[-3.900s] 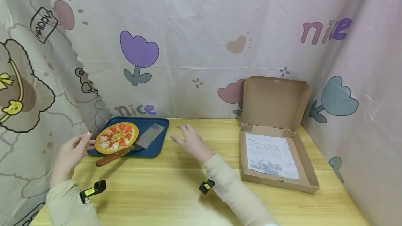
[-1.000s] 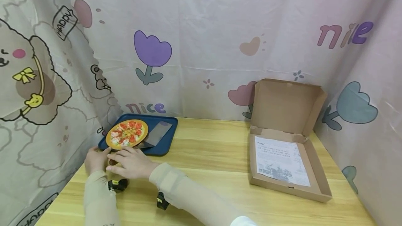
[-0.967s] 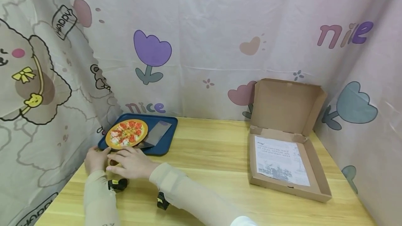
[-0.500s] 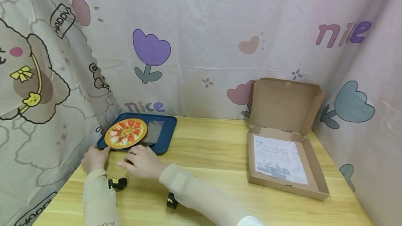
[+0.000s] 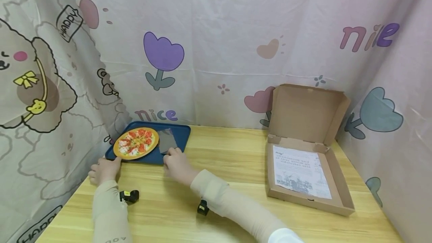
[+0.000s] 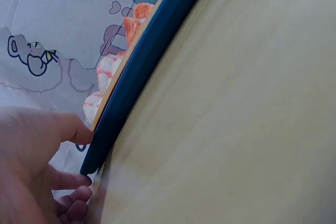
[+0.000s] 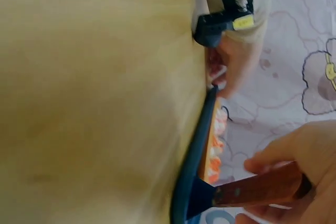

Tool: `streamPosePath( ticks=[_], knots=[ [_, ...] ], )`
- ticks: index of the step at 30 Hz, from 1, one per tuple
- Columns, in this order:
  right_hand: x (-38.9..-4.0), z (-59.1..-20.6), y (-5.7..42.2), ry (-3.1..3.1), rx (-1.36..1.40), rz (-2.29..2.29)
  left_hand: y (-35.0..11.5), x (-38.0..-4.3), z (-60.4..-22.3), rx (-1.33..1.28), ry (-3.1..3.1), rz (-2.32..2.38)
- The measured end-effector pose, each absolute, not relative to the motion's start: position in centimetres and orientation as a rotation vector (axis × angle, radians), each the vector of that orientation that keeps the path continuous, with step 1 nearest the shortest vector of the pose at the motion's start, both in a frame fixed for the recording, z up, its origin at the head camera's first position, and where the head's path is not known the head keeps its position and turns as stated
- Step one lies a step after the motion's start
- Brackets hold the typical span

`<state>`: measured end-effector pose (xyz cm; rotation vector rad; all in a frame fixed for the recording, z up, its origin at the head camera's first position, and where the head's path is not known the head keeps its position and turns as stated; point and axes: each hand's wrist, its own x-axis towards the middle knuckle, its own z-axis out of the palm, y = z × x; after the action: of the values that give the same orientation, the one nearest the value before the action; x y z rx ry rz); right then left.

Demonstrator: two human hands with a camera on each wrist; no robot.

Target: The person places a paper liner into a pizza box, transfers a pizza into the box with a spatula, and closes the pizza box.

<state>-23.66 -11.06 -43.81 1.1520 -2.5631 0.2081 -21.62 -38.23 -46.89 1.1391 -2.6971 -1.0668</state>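
A round pizza (image 5: 136,143) with red and white toppings sits on the left part of a blue tray (image 5: 181,134). Thumb and finger of my left hand (image 5: 105,170) pinch the tray's near-left corner; in the left wrist view the thumb is by the rim and a finger lies underneath. To the right of the pizza is a spatula, its flat metal blade (image 5: 167,140) over the tray. My right hand (image 5: 180,166) holds its wooden handle (image 7: 262,186), which the hand hides in the head view.
An open cardboard pizza box (image 5: 342,194) stands at the right, lid raised towards the curtain, with a printed paper sheet (image 5: 300,171) inside. Wooden tabletop (image 5: 229,153) lies between tray and box. A patterned curtain (image 5: 222,29) closes off the back and sides.
My right hand has moved right from beside the left hand, and the spatula's handle has swung right with it, turning the blade. My left hand went from the pizza's edge to the tray corner.
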Motion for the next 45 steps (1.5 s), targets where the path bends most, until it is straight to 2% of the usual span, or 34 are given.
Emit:
streamPosePath(
  ticks=[8,22,35,45],
  knots=[
    [-25.6,-41.9,-10.1,-2.776,1.04,0.006,-37.9,-21.7,-46.9,1.169,-2.65,-1.107],
    [-28.9,-41.4,-11.1,-3.079,0.706,0.043,-38.1,-22.0,-47.3,1.214,-2.625,-1.119],
    [-31.5,-38.6,-8.0,-3.176,0.842,0.11,-38.2,-21.8,-47.1,1.223,-2.628,-1.125],
    [-33.5,-35.6,-6.1,-3.23,0.938,-0.027,-38.3,-21.7,-47.3,1.218,-2.626,-1.126]
  ],
)
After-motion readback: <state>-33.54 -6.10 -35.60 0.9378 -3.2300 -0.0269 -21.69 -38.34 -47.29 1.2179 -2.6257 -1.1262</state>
